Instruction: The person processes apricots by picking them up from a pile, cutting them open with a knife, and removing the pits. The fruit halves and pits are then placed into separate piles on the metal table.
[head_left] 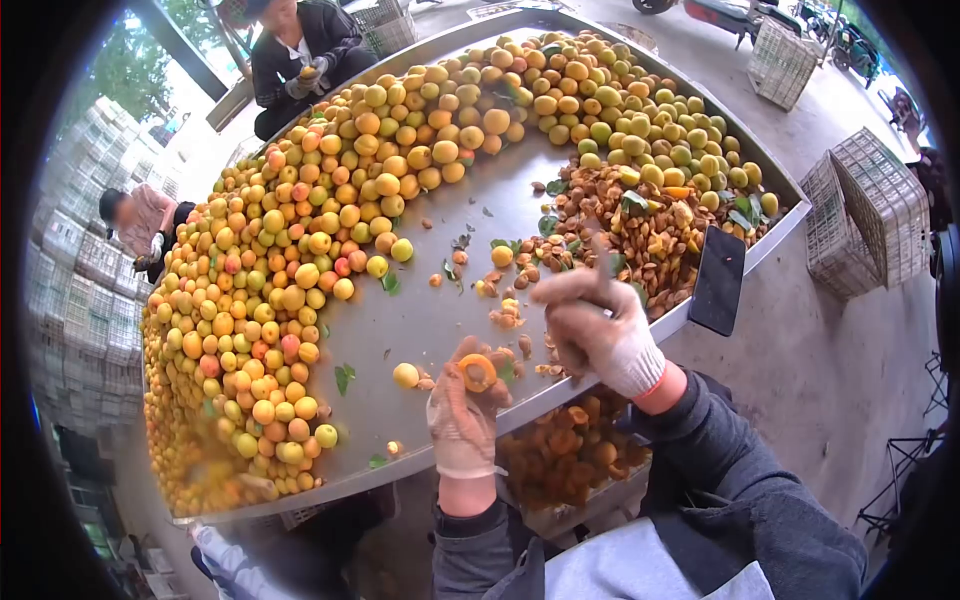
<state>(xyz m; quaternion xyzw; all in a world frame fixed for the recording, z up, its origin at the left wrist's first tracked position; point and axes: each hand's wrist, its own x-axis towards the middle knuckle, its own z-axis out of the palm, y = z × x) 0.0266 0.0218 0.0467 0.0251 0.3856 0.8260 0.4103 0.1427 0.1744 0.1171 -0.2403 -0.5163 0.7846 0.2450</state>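
Note:
My left hand (463, 418), in a soiled white glove, is closed around a halved apricot (478, 373) at the near edge of the metal table. The fruit's hollow cut face is turned up. To its right, my gloved right hand (604, 335) hovers over the table edge with its fingers apart, slightly smeared by motion; I see nothing in it. Beyond that hand lies a heap of brown apricot pits (650, 235) mixed with leaves and fruit scraps. A single whole apricot (406, 375) rests left of my left hand.
Whole apricots (300, 220) cover the left and far sides of the metal table (400, 310). A black phone (718, 280) lies at the right rim. Below the edge, a container holds apricot halves (570, 450). Two people sit at the left; plastic crates (868, 212) stand right.

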